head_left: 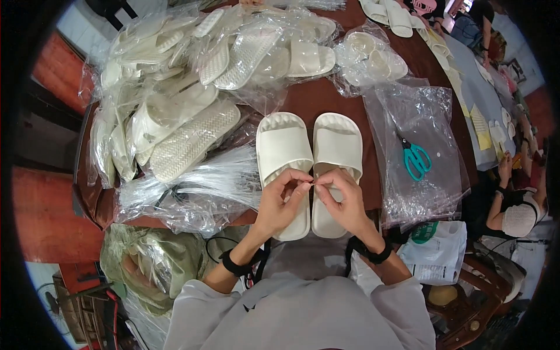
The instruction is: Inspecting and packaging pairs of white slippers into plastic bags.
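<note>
A pair of cream slide slippers, the left slipper (pixel 285 143) and the right slipper (pixel 338 146), lies side by side on the brown-covered table with the toes pointing away from me. Over the gap between them, my left hand (pixel 284 198) and my right hand (pixel 341 199) meet at the fingertips. Both hands are closed in a pinch. Whatever is between the fingers is too small to make out. My hands hide part of the straps' rear edges and the footbeds.
Plastic-wrapped slippers (pixel 195 140) are heaped at the left and back. A bundle of thin clear strips (pixel 204 181) lies left of the pair. Teal-handled scissors (pixel 416 160) rest on clear plastic bags (pixel 417 192) at right. Other people work at a grey table (pixel 478 87) farther right.
</note>
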### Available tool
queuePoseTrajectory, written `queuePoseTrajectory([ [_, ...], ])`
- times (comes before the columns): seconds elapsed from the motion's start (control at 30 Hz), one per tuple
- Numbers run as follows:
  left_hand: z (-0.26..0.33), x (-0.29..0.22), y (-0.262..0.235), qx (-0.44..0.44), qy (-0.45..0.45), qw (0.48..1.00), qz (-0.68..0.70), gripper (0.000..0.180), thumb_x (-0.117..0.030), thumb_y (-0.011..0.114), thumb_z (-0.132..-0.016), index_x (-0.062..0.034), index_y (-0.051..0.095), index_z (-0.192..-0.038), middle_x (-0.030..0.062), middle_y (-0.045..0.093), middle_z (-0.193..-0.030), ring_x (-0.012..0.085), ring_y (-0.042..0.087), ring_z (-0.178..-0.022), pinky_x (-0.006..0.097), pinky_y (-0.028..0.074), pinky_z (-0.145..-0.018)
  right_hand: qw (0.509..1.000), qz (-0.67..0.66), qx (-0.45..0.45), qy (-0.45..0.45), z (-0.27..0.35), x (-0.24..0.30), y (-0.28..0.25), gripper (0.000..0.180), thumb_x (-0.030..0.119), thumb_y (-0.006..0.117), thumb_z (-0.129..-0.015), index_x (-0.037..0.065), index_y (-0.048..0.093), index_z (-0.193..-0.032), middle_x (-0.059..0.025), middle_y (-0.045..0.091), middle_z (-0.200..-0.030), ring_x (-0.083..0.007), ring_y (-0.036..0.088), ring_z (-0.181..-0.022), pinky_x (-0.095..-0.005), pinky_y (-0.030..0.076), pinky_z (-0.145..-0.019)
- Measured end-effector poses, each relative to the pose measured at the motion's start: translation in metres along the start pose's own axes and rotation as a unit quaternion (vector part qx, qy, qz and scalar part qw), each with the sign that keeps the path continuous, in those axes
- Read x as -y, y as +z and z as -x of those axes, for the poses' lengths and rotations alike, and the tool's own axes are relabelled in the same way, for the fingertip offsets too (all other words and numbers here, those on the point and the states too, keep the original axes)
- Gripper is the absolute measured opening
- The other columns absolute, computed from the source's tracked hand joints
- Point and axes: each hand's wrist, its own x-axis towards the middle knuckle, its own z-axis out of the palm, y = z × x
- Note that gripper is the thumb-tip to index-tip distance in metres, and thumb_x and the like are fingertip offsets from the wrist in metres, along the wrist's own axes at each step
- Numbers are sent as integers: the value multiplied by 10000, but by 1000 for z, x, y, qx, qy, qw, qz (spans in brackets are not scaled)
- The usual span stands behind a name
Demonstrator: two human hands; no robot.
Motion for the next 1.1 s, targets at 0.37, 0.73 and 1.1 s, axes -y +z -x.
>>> queuePoseTrajectory([
  [0.37, 3, 16, 0, -26, -26, 993, 111, 109, -56, 655, -887, -8, 620, -979, -5, 621, -874, 39, 543, -774, 190, 444, -679, 995, -67, -42, 64, 10, 5, 15, 111, 7, 657, -821, 13, 597, -914, -70, 604, -813, -159, 602, -732, -273, 472, -655],
  [0.73, 0, 14, -6, -4, -58, 996, 65, 69, -25, 682, -852, 8, 655, -906, 22, 663, -822, 39, 576, -723, 181, 469, -646, 998, 33, -42, 15, 10, 10, 13, 155, -19, 645, -754, 43, 571, -876, -99, 602, -793, -273, 613, -705, -345, 478, -618],
  [1.1, -7, 10, -8, 3, -117, 993, 33, 94, -33, 713, -821, 15, 696, -900, 39, 686, -816, 51, 596, -703, 191, 483, -627, 991, 122, -31, -43, 6, 5, 6, 163, 47, 658, -790, 76, 577, -928, -90, 588, -781, -300, 597, -730, -395, 477, -622],
])
